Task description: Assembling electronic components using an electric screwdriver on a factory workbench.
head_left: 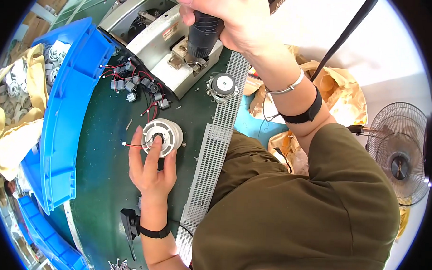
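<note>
My right hand (239,24) is wrapped round a black electric screwdriver (203,37). The driver points down, its tip at the metal outlet on the front of a screw feeder (152,47). On the green bench, my left hand (152,175) holds a white round plastic housing (175,129) with a spoked top. One finger presses on the dark centre of the housing, while others rest against its rim and side. Thin red and black wires with a small white connector (124,143) stick out to its left.
Several small grey motors (130,86) with red wires lie beside the feeder. A round part with a white-topped dark centre (224,84) sits on the perforated metal strip (210,149). A blue bin (67,110) stands left, a fan (399,165) right, and loose screws (121,267) lie at the lower edge.
</note>
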Demonstrator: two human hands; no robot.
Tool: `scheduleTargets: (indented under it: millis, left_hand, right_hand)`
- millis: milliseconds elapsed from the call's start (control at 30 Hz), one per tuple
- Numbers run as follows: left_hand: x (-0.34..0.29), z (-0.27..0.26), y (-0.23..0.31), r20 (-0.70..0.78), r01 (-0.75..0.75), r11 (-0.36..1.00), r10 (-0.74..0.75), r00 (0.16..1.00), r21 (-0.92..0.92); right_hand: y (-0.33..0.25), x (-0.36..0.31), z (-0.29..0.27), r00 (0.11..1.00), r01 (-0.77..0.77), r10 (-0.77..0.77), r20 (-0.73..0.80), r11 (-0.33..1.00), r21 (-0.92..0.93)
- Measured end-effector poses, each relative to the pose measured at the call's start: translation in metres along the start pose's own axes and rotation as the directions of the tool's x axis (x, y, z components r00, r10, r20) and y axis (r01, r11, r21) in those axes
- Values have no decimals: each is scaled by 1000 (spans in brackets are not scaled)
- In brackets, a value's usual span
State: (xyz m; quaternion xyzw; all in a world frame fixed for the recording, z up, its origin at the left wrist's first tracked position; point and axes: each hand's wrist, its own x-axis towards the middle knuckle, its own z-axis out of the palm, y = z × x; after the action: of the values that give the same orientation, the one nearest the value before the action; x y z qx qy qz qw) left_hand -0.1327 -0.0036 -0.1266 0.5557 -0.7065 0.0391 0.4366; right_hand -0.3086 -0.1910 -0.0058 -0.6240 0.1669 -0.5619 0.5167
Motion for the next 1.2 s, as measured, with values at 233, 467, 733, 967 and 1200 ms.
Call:
scheduleTargets:
  millis: [233,467,733,967,1200]
  left_hand:
    - [1,0,0,-7,-12,1000,12,1000,-13]
    - [2,1,-1,-26,-18,1000,18,1000,14]
    - [4,2,-1,-53,4,1000,-4,999,4]
    - [-1,0,-2,-41,29,999,-28,999,41]
    - [3,1,1,-45,25,999,-23,999,32]
  right_hand:
    - [-3,2,0,999,38,-35,31,993,-109]
    - [-1,-6,-7,934,214,-244,262,967,139]
    - [-47,-19,54,936,-41,9,351,995,86]
    - [-38,-29,82,951,11,28,308,992,-123]
    - [-35,-23,77,916,-257,223,334,965,59]
